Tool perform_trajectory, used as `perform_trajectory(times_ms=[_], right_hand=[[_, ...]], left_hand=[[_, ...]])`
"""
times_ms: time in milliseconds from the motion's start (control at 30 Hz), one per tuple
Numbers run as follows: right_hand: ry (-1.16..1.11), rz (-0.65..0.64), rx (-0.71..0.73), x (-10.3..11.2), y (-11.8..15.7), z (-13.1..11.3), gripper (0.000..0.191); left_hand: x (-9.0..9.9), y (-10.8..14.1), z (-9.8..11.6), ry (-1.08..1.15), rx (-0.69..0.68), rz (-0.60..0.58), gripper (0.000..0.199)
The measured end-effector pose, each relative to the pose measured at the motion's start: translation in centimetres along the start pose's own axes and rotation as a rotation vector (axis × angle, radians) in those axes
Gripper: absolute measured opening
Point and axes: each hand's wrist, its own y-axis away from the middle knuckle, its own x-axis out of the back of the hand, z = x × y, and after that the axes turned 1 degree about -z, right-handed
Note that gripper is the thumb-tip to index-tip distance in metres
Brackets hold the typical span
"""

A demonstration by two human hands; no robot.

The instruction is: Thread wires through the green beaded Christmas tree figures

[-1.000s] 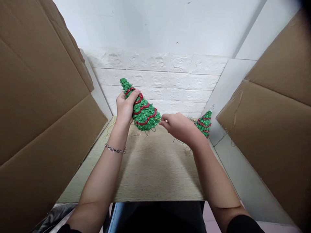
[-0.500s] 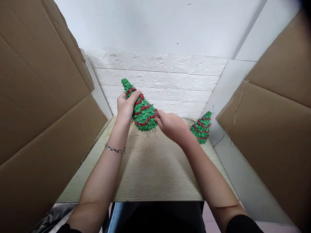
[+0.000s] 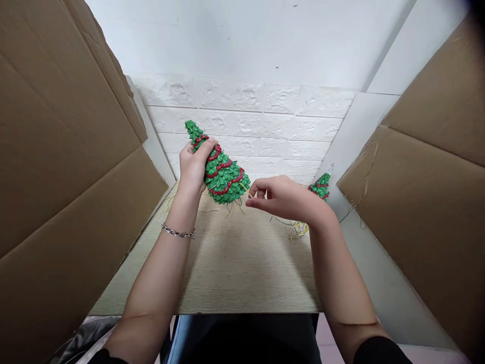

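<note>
My left hand [image 3: 194, 164] is wrapped round the upper part of a green tree figure [image 3: 227, 178] with red garlands, its thumb across the front. The tree tilts, its top to the upper left. Thin wires [image 3: 234, 206] hang from its base. Beside the lower right edge, my right hand [image 3: 278, 197] pinches a thin yellow wire [image 3: 246, 189] that runs to the tree. The far end of that wire is hidden by the fingers.
A second green tree [image 3: 320, 187] stands at the right, partly behind my right forearm. Loose yellow and dark wires [image 3: 299, 228] lie below it on the table [image 3: 242, 273], with more at the left. Cardboard panels [image 3: 68, 151] flank both sides; a white brick-patterned wall [image 3: 246, 121] is behind.
My right hand has turned and drawn slightly away from the tree's edge, with a yellow wire now visible at its fingers. My left hand and the tree have shifted slightly left.
</note>
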Motion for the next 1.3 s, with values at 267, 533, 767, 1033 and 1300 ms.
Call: perform_trajectory(times_ms=[267, 533, 767, 1033, 1300], right_hand=[[-0.068, 0.075, 0.013, -0.1, -0.4, 0.4, 0.031], [0.090, 0.228, -0.057, -0.6, -0.8, 0.2, 0.034], [0.065, 0.138, -0.082, -1.8, -2.2, 0.5, 0.036], [0.006, 0.096, -0.098, -2.0, -2.4, 1.2, 0.038], [-0.055, 0.090, -0.055, -2.4, -2.7, 1.3, 0.035]], left_hand=[[-0.2, 0.2, 0.1, -0.002, -0.009, 0.007, 0.026], [-0.1, 0.2, 0.1, -0.006, -0.016, 0.000, 0.024], [-0.3, 0.5, 0.0, -0.002, 0.001, -0.021, 0.025], [-0.4, 0.7, 0.2, 0.011, 0.012, -0.021, 0.026], [-0.5, 0.7, 0.1, 0.044, 0.032, -0.042, 0.027]])
